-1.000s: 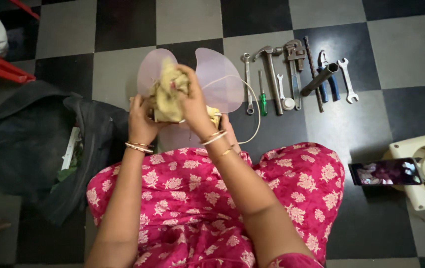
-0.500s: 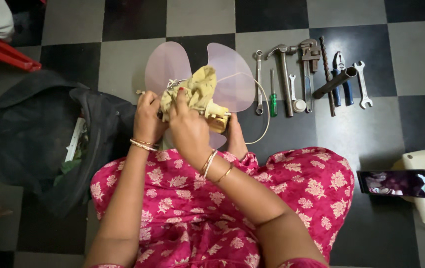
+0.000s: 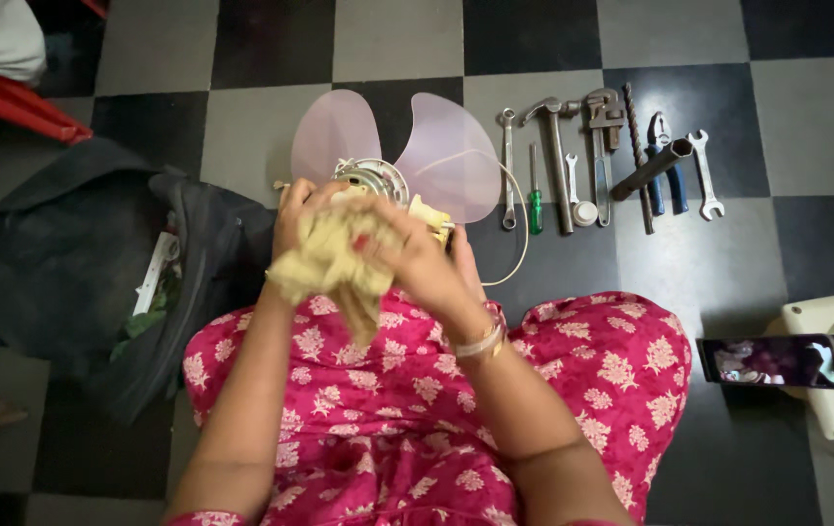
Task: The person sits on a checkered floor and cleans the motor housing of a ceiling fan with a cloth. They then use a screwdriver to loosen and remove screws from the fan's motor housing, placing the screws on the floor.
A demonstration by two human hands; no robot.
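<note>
Over the lap, both the left hand [image 3: 300, 209] and right hand [image 3: 417, 258] clutch a yellow cloth [image 3: 334, 263], best pressed firmly along the fan blades [image 3: 446, 156] while wiping.

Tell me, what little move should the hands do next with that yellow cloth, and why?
Probably spread the bunched yellow cloth and press it back onto a pink fan blade. Both the left hand and the right hand grip the cloth in front of the motor hub, off the blades, so neither blade is being wiped.
</note>
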